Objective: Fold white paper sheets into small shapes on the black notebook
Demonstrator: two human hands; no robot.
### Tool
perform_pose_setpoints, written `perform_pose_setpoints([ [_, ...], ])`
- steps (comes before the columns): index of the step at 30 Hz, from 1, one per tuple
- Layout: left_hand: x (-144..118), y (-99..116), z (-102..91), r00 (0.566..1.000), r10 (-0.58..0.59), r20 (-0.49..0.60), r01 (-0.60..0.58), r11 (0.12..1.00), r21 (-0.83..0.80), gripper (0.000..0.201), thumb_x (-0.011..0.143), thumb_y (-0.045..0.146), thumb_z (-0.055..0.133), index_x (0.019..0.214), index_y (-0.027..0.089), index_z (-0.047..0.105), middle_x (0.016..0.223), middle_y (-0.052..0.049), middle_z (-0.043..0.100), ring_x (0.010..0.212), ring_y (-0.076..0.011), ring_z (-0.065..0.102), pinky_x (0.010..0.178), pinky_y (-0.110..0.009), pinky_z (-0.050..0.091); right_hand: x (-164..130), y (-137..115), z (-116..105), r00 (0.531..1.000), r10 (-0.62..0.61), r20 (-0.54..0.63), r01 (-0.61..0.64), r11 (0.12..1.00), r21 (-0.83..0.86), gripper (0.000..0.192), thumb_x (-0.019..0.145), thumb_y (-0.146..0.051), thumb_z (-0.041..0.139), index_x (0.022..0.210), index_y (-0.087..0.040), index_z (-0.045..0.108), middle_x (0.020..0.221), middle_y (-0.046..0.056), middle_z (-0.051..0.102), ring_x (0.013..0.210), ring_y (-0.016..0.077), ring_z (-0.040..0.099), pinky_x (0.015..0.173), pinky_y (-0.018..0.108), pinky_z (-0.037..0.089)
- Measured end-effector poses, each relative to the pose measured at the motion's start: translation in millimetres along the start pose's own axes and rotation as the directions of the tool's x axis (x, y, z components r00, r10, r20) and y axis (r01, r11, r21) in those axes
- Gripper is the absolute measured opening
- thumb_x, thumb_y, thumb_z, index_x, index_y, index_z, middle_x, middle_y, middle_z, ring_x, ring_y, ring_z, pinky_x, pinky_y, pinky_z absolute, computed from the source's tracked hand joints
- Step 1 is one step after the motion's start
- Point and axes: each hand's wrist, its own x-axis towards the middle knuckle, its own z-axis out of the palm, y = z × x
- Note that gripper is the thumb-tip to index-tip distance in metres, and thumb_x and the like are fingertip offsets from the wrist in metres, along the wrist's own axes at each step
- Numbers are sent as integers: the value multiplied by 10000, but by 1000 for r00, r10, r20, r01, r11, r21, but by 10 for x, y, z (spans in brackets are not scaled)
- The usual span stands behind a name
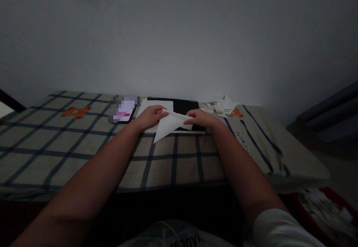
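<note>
Both hands pinch a white sheet of paper (170, 124) near the far edge of the checked cloth (84, 146): the left hand (151, 116) closed on its left end, the right hand (200, 118) closed on its right end. The paper lies over a black board (186, 107). A phone (124, 110) lies just left, a heap of folded papers (220, 106) towards the far right corner
</note>
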Motion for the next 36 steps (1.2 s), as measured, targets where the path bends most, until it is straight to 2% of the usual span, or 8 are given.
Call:
perform_pose_setpoints([
  [7, -7, 12, -17, 1000, 1, -9, -1, 1000, 12, 294, 745, 424, 570, 863, 159, 614, 744, -50, 612, 630, -139, 540, 540, -238, 386, -11, -26, -17, 1000, 22, 6, -22, 1000, 13, 314, 678, -418, 668, 842, -151, 665, 749, 27, 623, 631, 120, 503, 561, 236, 359],
  [12, 27, -35, -32, 999, -19, -31, 18, 999, -48, 298, 723, 413, 595, 883, 162, 601, 757, -53, 621, 642, -144, 563, 552, -246, 409, -31, 11, -37, 995, 90, 31, -94, 985, 141, 390, 778, -497, 536, 875, -142, 662, 615, 10, 570, 528, 105, 480, 482, 225, 334],
  [22, -6, 52, 5, 995, -92, -31, 89, 991, -97, 238, 739, 364, 578, 864, 167, 619, 743, -54, 630, 622, -137, 561, 538, -251, 409, 2, 76, -58, 995, 102, 2, -102, 992, 75, 351, 736, -467, 591, 811, -138, 687, 588, 9, 576, 511, 96, 470, 474, 221, 321],
  [29, 5, 43, 31, 991, -130, -19, 121, 960, -253, 241, 722, 375, 618, 820, 155, 626, 709, -50, 613, 578, -122, 532, 522, -249, 386, -1, 72, -12, 996, 89, -13, -87, 990, 107, 343, 733, -467, 593, 780, -136, 669, 598, 13, 578, 514, 98, 475, 471, 224, 333],
  [33, 23, 4, 37, 987, -138, -81, 119, 971, -206, 297, 713, 425, 627, 809, 144, 640, 710, -59, 628, 564, -121, 518, 507, -247, 381, 7, 82, -1, 997, 80, -6, -79, 988, 132, 338, 731, -462, 599, 774, -133, 662, 595, 14, 574, 515, 101, 483, 469, 224, 341],
  [36, 28, -17, 27, 985, -93, -143, 77, 991, -114, 317, 706, 446, 634, 805, 146, 651, 739, -66, 645, 607, -138, 547, 531, -256, 400, -2, 72, -18, 997, 80, 16, -81, 988, 133, 350, 731, -467, 599, 805, -132, 673, 615, 19, 587, 529, 107, 495, 482, 228, 354],
])
